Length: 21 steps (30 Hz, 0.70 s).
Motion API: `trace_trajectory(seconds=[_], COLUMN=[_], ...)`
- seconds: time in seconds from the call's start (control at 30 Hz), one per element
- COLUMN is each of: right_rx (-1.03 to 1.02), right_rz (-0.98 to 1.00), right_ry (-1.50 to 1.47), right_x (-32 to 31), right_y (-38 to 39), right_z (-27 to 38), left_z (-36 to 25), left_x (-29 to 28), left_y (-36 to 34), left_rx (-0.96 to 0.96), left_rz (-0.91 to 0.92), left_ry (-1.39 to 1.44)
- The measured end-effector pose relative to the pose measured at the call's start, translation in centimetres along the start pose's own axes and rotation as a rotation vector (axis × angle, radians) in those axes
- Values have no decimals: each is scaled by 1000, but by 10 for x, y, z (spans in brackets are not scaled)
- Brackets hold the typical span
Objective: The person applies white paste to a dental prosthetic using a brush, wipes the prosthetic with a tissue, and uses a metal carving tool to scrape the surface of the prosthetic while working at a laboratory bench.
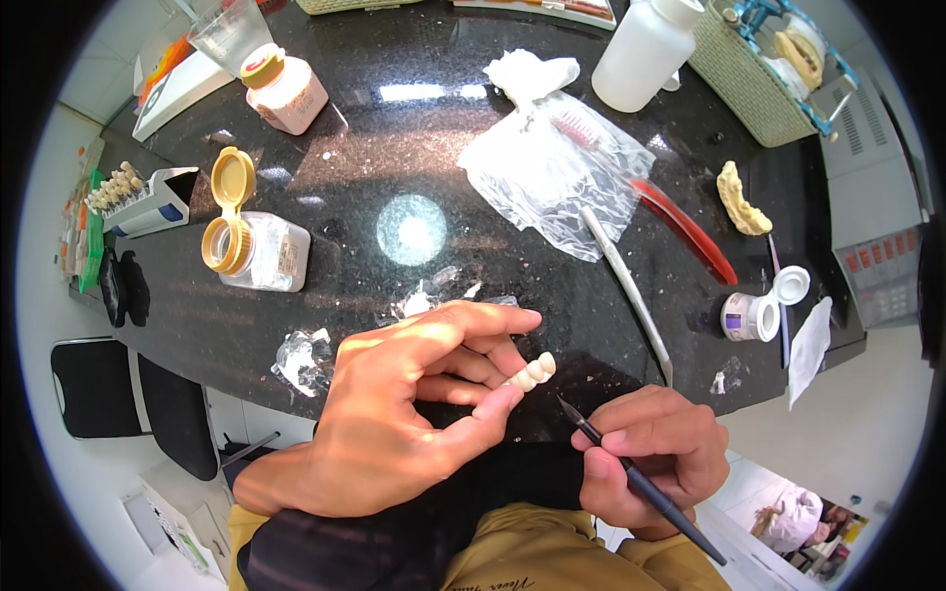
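Note:
Pinched between the thumb and fingers of my left hand [394,404] is a dental bridge [533,372], a short row of cream tooth-shaped crowns jutting past the fingertips. The forefinger stretches out above it. My right hand [660,448] grips a slim black brush-like tool [645,483] the way one holds a pen. Its fine dark tip points up and left, a small gap away from the bridge. Whether that tip is bristle or metal is too small to tell. The fingers cover the bridge's lower end.
On the dark speckled countertop [374,197] stand an open yellow-lidded jar [271,251], a pink powder jar [291,97], a white bottle [642,59] and a small open pot [749,317]. A plastic bag [552,158], metal spatula [631,295], red-handled tool [690,231] and dental cast [739,202] lie right.

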State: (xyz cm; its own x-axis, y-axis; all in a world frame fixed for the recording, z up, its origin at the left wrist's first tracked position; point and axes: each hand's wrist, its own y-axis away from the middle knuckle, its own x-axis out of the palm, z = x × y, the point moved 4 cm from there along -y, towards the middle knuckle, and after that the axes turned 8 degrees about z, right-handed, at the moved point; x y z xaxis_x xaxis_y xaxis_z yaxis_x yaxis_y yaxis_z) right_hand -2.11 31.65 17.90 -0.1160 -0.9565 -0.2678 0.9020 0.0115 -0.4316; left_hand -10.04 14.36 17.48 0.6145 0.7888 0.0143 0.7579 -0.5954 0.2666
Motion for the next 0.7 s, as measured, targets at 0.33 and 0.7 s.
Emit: trace_trajectory(seconds=[0.33,0.7], right_rx=[9,81], right_rz=[78,35], right_ry=[47,33], right_x=[5,3], right_y=[2,-1], right_z=[-7,-6], left_z=[-1,-2], left_x=[-3,-3], left_y=[-3,-3], left_rx=[-51,-60], left_rz=[37,37], left_ry=[21,23])
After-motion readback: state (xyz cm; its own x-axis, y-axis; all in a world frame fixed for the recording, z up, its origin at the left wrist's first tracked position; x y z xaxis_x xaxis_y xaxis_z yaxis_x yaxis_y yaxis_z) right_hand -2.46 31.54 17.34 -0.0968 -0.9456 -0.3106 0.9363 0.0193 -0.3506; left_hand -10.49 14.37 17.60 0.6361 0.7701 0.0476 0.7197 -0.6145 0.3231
